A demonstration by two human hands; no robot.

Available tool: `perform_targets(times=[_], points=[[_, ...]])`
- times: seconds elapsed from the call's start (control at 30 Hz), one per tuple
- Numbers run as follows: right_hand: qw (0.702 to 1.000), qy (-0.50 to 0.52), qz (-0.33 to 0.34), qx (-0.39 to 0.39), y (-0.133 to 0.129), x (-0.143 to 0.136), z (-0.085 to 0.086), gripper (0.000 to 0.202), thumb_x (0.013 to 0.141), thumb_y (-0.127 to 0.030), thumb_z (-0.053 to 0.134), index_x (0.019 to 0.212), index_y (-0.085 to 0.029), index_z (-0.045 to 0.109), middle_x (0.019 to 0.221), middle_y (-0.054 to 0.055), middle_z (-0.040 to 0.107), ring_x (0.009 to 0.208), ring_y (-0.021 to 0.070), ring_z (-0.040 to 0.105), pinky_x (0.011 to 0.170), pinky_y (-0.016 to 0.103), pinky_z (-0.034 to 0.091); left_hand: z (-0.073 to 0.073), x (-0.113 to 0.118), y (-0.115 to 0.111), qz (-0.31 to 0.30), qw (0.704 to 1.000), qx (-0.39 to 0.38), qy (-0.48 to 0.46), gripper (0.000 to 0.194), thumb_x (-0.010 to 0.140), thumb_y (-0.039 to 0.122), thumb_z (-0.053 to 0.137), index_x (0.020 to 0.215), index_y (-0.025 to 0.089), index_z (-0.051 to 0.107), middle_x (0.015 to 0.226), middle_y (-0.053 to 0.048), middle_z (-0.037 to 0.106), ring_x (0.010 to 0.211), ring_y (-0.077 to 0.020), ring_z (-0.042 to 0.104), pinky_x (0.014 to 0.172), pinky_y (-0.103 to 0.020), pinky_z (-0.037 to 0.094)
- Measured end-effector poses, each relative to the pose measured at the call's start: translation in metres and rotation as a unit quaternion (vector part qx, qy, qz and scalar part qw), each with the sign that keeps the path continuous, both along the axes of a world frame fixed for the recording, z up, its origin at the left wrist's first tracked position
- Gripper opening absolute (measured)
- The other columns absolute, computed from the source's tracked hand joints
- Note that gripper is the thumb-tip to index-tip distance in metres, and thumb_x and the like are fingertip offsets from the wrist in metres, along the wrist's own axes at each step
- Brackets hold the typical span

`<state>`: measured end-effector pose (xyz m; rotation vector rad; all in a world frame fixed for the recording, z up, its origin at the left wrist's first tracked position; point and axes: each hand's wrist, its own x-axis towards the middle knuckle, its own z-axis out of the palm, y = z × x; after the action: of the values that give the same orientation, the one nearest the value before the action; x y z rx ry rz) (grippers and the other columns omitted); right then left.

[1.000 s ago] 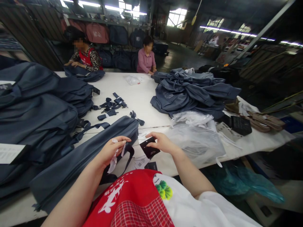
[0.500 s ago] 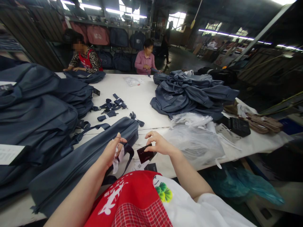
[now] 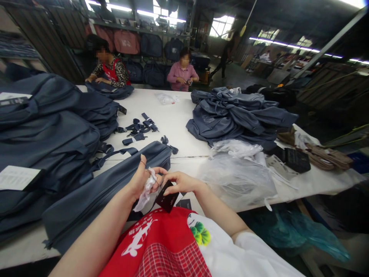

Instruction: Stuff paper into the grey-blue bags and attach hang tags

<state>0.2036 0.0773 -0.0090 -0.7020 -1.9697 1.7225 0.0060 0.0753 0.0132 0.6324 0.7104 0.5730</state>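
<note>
My right hand [image 3: 181, 182] pinches a black hang tag [image 3: 167, 197] between thumb and fingers, low in front of the apron. Close beside it, my left hand [image 3: 138, 180] has its fingers curled around a crumpled white wad [image 3: 146, 189], thumb raised. A thin dark string loops near the left fingers; where it runs at the tag is hard to make out. Both hands' fingertips meet by the tag's upper edge. Under and left of them lies a long blue-grey bag [image 3: 112, 184] with a zipper along its top. Another black tag [image 3: 184, 204] lies on the table.
Blue-grey bags [image 3: 49, 127] are piled high on the left, and more lie in a heap [image 3: 230, 115] at the back right. Folded straps [image 3: 140, 129] lie mid-table. Clear plastic bags [image 3: 236, 173] sit on the right. Two co-workers [image 3: 183, 75] work across the table.
My right hand has moved left with the black tag and now meets my left hand. The tag has tilted. The view has shifted slightly.
</note>
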Motion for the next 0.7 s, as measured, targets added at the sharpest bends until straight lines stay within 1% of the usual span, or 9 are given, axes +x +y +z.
perform_targets(times=[0.1,0.17,0.27,0.33,0.4,0.5,0.57,0.6,0.7], points=[[0.998,0.001,-0.018,-0.06,-0.003,-0.005,-0.002,0.031,0.07,-0.039,0.074,0.088,-0.015,0.066,0.083,0.001,0.066,0.076,0.0143,0.062,0.071,0.026,0.049,0.004,-0.006,0.004,0.025,1.0,-0.004,-0.01,0.096,0.067,0.089,0.016,0.095,0.008,0.059,0.044,-0.002,0.052,0.031,-0.0126,0.041,0.031,-0.022,0.025],[0.996,0.013,-0.043,-0.082,-0.005,-0.006,-0.003,0.03,0.068,-0.038,0.076,0.085,-0.015,0.066,0.078,0.0,0.066,0.07,0.0127,0.06,0.066,0.024,0.049,0.003,-0.012,0.007,0.067,0.998,0.011,0.003,0.084,0.072,0.083,0.027,0.095,0.009,0.059,0.047,-0.002,0.054,0.031,-0.01,0.038,0.032,-0.021,0.025],[0.993,0.021,-0.09,-0.073,-0.006,-0.004,-0.005,0.027,0.067,-0.037,0.077,0.079,-0.014,0.066,0.075,0.0,0.066,0.067,0.0118,0.059,0.065,0.023,0.048,0.0,-0.023,0.011,0.132,0.982,0.09,0.1,0.051,0.077,0.057,0.053,0.096,0.011,0.058,0.067,-0.005,0.065,0.035,-0.0059,0.034,0.035,-0.02,0.021],[0.991,0.011,-0.118,-0.065,-0.006,-0.001,-0.006,0.026,0.067,-0.036,0.077,0.077,-0.014,0.066,0.073,-0.001,0.065,0.066,0.0116,0.058,0.064,0.023,0.047,0.0,-0.031,0.009,0.153,0.949,0.183,0.205,0.038,0.071,0.037,0.063,0.1,0.013,0.058,0.087,-0.008,0.069,0.044,-0.0068,0.042,0.04,-0.02,0.028],[0.989,0.0,-0.135,-0.067,-0.006,0.002,-0.008,0.027,0.067,-0.037,0.077,0.078,-0.015,0.066,0.071,-0.001,0.065,0.065,0.0116,0.058,0.062,0.023,0.046,0.006,-0.037,0.004,0.159,0.89,0.289,0.314,0.037,0.069,0.028,0.064,0.104,0.016,0.058,0.101,-0.007,0.068,0.059,-0.0117,0.053,0.052,-0.023,0.039],[0.987,-0.001,-0.145,-0.076,-0.006,0.004,-0.008,0.028,0.066,-0.037,0.077,0.079,-0.015,0.066,0.072,-0.001,0.065,0.065,0.0116,0.058,0.062,0.023,0.046,0.023,-0.039,-0.009,0.164,0.757,0.446,0.448,0.025,0.075,0.03,0.06,0.097,0.019,0.062,0.097,-0.005,0.066,0.08,-0.0184,0.058,0.072,-0.03,0.046],[0.987,0.002,-0.141,-0.072,-0.005,0.004,-0.008,0.028,0.067,-0.036,0.077,0.081,-0.015,0.066,0.073,-0.001,0.065,0.066,0.0116,0.058,0.063,0.023,0.046,0.033,-0.034,-0.018,0.101,0.68,0.54,0.486,0.015,0.08,0.029,0.058,0.091,0.021,0.065,0.092,-0.004,0.065,0.083,-0.0182,0.059,0.076,-0.03,0.045],[0.989,0.001,-0.135,-0.065,-0.005,0.004,-0.007,0.027,0.068,-0.037,0.076,0.081,-0.015,0.066,0.073,-0.001,0.065,0.067,0.0117,0.058,0.064,0.024,0.046,0.037,-0.03,-0.022,0.054,0.651,0.576,0.491,0.015,0.082,0.029,0.057,0.091,0.022,0.066,0.092,-0.003,0.064,0.083,-0.0176,0.059,0.075,-0.029,0.045],[0.993,-0.013,-0.115,-0.035,-0.005,0.003,-0.006,0.027,0.069,-0.037,0.075,0.081,-0.015,0.066,0.074,-0.001,0.065,0.069,0.0122,0.058,0.066,0.024,0.046,0.037,-0.018,-0.028,-0.062,0.59,0.616,0.518,0.02,0.084,0.025,0.054,0.098,0.028,0.068,0.099,-0.002,0.063,0.076,-0.0159,0.059,0.068,-0.029,0.043]])
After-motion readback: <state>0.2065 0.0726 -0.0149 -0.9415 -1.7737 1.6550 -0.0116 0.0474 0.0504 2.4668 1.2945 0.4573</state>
